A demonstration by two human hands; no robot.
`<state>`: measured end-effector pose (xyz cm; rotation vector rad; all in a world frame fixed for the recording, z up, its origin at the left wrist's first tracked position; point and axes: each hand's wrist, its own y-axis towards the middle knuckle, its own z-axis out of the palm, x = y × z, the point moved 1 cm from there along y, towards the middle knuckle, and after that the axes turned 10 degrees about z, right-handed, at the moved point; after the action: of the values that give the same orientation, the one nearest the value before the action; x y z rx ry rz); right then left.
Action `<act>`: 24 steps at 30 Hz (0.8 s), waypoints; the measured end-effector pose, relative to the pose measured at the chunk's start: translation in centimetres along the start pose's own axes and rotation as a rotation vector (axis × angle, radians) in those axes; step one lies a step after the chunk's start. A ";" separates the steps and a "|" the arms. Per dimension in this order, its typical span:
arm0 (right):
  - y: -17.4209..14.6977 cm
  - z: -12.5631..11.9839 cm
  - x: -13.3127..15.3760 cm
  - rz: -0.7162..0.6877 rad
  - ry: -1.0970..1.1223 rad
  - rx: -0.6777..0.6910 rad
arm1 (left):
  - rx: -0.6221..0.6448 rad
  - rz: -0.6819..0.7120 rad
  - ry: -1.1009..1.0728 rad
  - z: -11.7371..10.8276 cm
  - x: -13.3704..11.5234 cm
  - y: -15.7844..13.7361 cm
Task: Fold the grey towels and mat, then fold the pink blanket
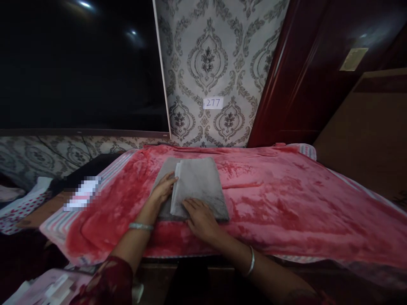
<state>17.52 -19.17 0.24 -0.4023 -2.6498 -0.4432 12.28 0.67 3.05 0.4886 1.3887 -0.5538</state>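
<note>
grey cloth (200, 182) lies folded on the red blanket (286, 212), nearer its left edge. my left hand (163, 189), half curled, meets the fold, grip unclear; my right hand (202, 218) lies open on top, gripping nothing, likely steadying the layers.

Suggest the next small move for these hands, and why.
Perhaps fold over the left strip of the grey cloth: the upper layers stop short of its edge, the left hand lies across it, and the right hand rests on top, where it could steady them.
</note>
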 end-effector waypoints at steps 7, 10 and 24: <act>-0.9 0.3 -1.9 0.048 -0.172 -0.032 | -0.095 0.169 0.270 3.6 -1.7 5.9; -0.1 -0.5 -1.3 0.032 -0.154 -0.057 | -0.122 0.229 0.352 4.7 -2.6 8.0; 1.2 2.7 0.9 -0.035 -0.201 -0.007 | -0.113 0.223 0.621 -1.0 1.2 9.5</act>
<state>16.22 -16.92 -1.36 -0.4228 -2.8540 -0.4443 17.61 8.59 1.72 0.7519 1.9101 -0.1356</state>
